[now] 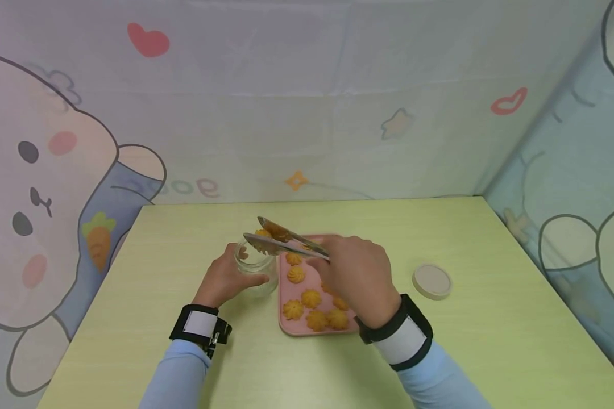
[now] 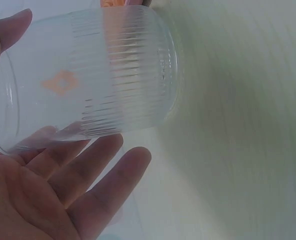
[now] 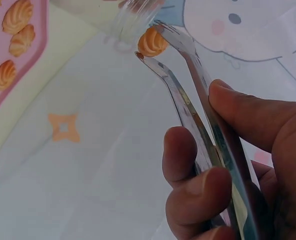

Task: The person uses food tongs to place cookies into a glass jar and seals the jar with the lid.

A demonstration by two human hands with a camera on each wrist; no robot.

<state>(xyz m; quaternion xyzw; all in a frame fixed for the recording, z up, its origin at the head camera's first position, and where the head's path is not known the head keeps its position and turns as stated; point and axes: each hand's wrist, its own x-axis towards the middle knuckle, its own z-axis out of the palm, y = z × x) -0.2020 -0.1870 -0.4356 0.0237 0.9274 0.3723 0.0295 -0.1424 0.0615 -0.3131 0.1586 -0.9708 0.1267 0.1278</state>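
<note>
The cookie [image 3: 153,42] is held between the tips of the tongs [image 1: 268,245], close to the jar [image 1: 267,278], a little left of the centre of the head frame. The tongs are gripped by the right hand [image 1: 355,272], right of centre, with the fingers curled round one side and the thumb pressed on the other. Their long axis is slanted from that hand toward the upper left, so the cookie is carried at the far end. The jar is clasped by the left hand [image 1: 227,275], with the thumb laid along its near side and the fingers on the opposite side; its mouth is turned upward. In the head frame the cookie is seen just above the far rim of the mouth; in the right wrist frame it is shown just beside the rim, near the top centre. Whether the rim is touched cannot be told. The cookie is thus placed nearer the left hand, though it is supported from the right. Whether the jar is rested on the table [image 1: 491,335] or raised cannot be told either. Beneath the right hand, at lower centre, other cookies [image 1: 297,274] are laid out on the tray [image 1: 307,334]. The lid [image 1: 432,281] is placed apart, right of centre.
</note>
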